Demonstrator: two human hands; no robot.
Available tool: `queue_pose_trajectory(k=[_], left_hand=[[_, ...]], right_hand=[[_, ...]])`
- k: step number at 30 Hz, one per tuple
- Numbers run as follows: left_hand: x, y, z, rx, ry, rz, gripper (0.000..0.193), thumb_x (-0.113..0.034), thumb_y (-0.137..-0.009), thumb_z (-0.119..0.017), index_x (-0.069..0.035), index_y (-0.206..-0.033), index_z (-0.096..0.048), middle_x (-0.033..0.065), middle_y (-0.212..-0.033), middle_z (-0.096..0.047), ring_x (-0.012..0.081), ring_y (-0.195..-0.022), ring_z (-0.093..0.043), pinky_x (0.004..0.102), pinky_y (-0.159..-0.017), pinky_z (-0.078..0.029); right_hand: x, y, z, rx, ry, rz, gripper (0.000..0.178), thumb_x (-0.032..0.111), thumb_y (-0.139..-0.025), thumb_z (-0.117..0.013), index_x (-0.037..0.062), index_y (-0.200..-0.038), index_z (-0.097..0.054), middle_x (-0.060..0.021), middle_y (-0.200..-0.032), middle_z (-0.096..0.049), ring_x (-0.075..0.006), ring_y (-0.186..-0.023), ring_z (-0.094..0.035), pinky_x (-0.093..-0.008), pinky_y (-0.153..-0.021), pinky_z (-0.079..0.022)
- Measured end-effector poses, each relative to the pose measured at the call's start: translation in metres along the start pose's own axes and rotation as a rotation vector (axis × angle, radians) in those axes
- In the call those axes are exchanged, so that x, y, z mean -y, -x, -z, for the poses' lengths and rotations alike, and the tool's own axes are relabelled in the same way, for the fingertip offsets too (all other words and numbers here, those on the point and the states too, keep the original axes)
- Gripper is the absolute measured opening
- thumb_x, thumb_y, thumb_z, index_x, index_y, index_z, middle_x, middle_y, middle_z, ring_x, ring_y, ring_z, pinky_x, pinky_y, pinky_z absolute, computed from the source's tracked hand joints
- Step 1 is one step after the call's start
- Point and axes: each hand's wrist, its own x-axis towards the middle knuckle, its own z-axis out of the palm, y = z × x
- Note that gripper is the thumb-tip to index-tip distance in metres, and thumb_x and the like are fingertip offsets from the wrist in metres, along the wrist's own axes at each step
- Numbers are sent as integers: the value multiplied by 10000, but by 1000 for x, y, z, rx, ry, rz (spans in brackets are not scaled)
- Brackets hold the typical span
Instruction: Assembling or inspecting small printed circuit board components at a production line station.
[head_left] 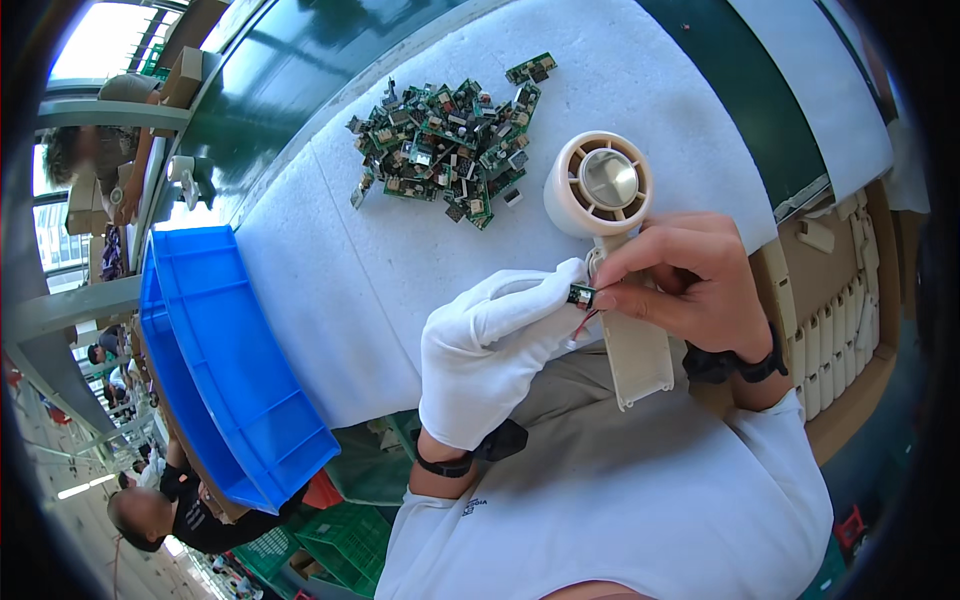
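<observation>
In my white-gloved left hand (490, 340), the fingers are closed around a small green circuit board (581, 295), with thin red and dark wires beside it. My bare right hand (695, 280) is closed at the neck of a cream handheld fan (637, 360), its thumb and index fingertip meeting the board's edge. The fan's round head, with a grille and a shiny metal centre, points away from me. Its opened handle hangs down toward my lap. The right hand's other fingers are curled and partly hidden. Beyond my hands lies a heap of green circuit boards (440, 145) on a white foam sheet (355, 290).
To the left, a blue plastic bin (235, 360) stands at the table edge. On the right, a cardboard box (835, 415) holds rows of cream plastic parts. A single circuit board (531, 68) lies apart from the heap. Co-workers sit at the far left, one in a black shirt (205, 515).
</observation>
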Motion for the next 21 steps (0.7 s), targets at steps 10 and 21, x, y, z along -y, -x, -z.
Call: queue_pose_trajectory(k=[10,21], left_hand=[[5,0,-2,-48,-291,-168,376,73,-850,-767,-74,-1195,-757,123,-1023,-744,164,-819,-714,284,-736,-590],[3,0,-9,-140,-11,-60,342,67,-881,-734,0,-1216,-730,114,-1108,-743,154,-947,-710,288,-837,-575]], right_hand=[[1,-6,3,93,60,23,181,44,-790,-858,72,-932,-750,3,-700,-634,-60,-455,-392,-258,-465,-299],[17,-2,-10,-136,264,210,226,78,-776,-845,128,-979,-760,20,-850,-684,-148,-736,-578,-278,-631,-466]])
